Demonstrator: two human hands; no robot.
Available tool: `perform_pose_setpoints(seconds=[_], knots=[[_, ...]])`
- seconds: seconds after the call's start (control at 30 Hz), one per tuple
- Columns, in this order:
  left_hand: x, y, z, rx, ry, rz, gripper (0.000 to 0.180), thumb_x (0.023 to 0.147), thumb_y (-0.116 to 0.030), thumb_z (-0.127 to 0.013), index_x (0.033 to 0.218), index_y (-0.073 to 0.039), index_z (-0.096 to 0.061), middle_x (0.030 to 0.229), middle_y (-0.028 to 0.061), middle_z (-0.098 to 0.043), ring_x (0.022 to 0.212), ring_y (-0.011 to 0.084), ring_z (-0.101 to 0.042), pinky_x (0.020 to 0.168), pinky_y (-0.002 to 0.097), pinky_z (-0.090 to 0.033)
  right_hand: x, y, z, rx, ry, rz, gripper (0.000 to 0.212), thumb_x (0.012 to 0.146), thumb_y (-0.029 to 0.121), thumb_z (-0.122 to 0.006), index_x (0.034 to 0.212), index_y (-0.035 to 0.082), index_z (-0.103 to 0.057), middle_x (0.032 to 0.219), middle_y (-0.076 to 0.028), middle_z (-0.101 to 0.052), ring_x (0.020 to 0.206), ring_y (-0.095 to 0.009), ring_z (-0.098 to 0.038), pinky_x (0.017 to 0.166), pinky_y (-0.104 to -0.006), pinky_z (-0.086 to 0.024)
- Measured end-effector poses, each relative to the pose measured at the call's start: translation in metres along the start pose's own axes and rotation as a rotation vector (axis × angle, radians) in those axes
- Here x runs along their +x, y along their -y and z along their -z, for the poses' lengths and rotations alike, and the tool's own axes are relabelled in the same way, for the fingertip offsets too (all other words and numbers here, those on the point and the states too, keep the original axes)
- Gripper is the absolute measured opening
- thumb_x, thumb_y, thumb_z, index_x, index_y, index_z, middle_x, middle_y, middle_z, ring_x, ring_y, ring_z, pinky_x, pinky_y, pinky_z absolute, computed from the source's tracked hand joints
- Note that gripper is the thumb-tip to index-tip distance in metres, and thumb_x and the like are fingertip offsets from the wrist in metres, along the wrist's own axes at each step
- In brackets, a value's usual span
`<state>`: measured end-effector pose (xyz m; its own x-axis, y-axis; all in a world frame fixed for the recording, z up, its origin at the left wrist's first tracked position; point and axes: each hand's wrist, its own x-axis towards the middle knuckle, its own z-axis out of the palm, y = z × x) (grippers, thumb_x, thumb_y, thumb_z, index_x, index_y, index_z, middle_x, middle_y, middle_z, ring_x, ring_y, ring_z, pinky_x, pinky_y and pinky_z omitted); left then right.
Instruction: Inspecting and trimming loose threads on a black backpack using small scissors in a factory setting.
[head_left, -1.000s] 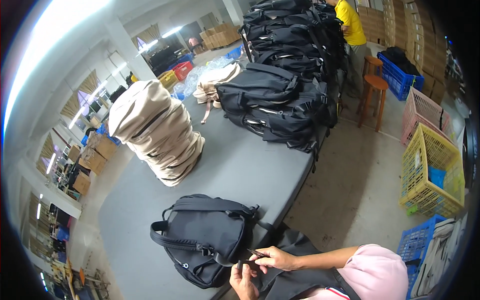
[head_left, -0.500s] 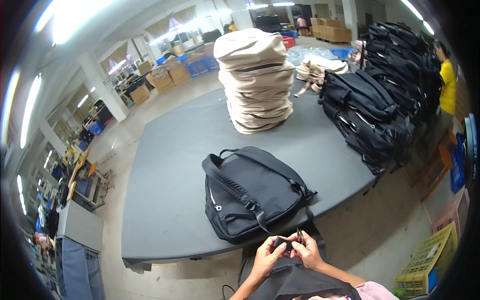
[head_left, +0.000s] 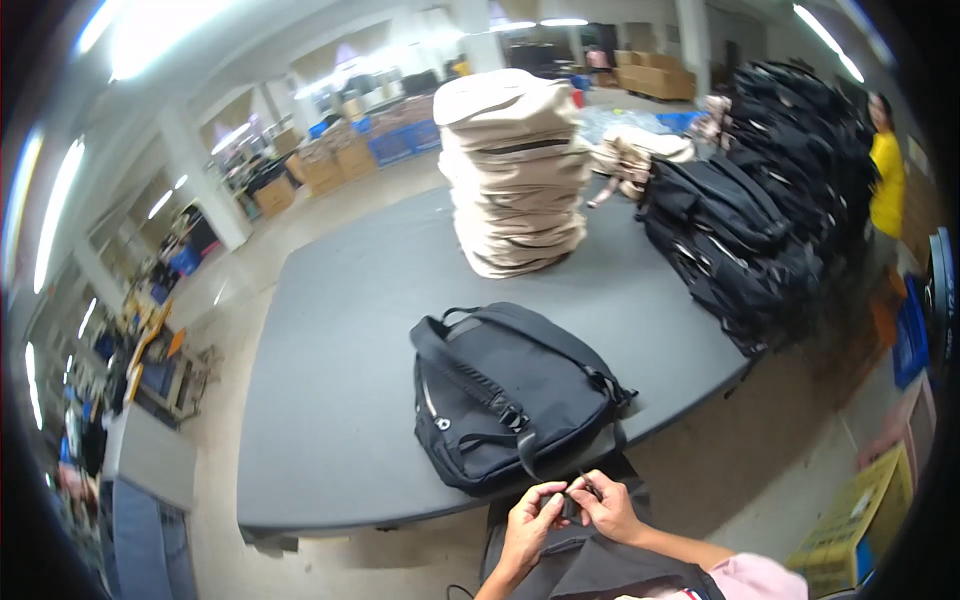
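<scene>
A black backpack (head_left: 545, 375) lies on the grey table (head_left: 340, 400) near its front edge, shoulder straps facing up. One strap hangs toward me over the edge. My left hand (head_left: 530, 525) is closed, pinching the dark end of the webbing strap (head_left: 562, 506) between thumb and fingers. Beside it, my right hand (head_left: 612, 515) is closed too, its fingertips meeting the same strap end. Small dark thread snips (head_left: 587, 482) stick up from the right fingers, partly hidden and blurred. Both hands are just off the table edge, above a dark apron (head_left: 610, 568).
A tall stack of beige bags (head_left: 515, 180) stands at the back of the table. Black backpacks (head_left: 770, 210) are heaped at the right, with a person in yellow (head_left: 886, 185) behind them. A yellow crate (head_left: 850, 525) and a blue bin (head_left: 910, 330) sit on the right.
My hands have drawn closer together at the strap end, and the snips are now lower and more covered by the fingers. The whole view has shifted slightly; the backpack lies much as before.
</scene>
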<state>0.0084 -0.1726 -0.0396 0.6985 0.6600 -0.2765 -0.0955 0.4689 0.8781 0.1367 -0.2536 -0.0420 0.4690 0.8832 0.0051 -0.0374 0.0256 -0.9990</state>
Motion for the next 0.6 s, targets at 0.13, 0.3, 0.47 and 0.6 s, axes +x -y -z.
perform_pose_setpoints(seconds=[0.13,0.3,0.47,0.6], knots=[[0.000,-0.008,0.003,0.010,-0.017,-0.072,0.017,0.090,-0.009,-0.058,0.105,0.000,-0.056,0.087,0.0062,-0.061,0.070,0.0106,-0.059,0.062,0.0244,-0.052,0.017,0.007,-0.010,-0.040,0.010,0.111,0.015,0.090,0.014,-0.058,0.092,-0.001,-0.058,0.072,-0.002,-0.061,0.068,-0.006,-0.056,0.061,-0.0233,-0.047],[0.015,-0.007,-0.011,-0.043,0.077,0.003,0.021,0.086,-0.002,-0.060,0.105,0.002,-0.051,0.087,0.0100,-0.062,0.070,0.0178,-0.063,0.065,0.0301,-0.056,0.032,-0.006,0.000,0.165,-0.078,0.094,0.020,0.090,0.018,-0.060,0.091,-0.001,-0.059,0.078,-0.004,-0.064,0.073,-0.006,-0.058,0.065,-0.0232,-0.048],[0.037,-0.012,-0.019,0.077,0.204,0.134,0.023,0.086,0.001,-0.059,0.106,0.002,-0.048,0.090,0.0141,-0.062,0.077,0.0237,-0.066,0.069,0.0337,-0.057,0.043,-0.009,0.020,0.044,-0.144,0.033,0.023,0.089,0.022,-0.061,0.091,-0.001,-0.060,0.078,-0.005,-0.066,0.071,-0.006,-0.058,0.064,-0.0234,-0.048],[0.054,0.004,-0.028,0.074,0.318,0.148,0.034,0.086,0.002,-0.057,0.115,0.000,-0.040,0.094,0.0194,-0.062,0.080,0.0287,-0.066,0.073,0.0369,-0.056,0.053,-0.014,0.033,0.075,-0.287,-0.009,0.026,0.089,0.025,-0.061,0.091,-0.001,-0.060,0.080,-0.003,-0.066,0.073,-0.006,-0.058,0.065,-0.0240,-0.048]])
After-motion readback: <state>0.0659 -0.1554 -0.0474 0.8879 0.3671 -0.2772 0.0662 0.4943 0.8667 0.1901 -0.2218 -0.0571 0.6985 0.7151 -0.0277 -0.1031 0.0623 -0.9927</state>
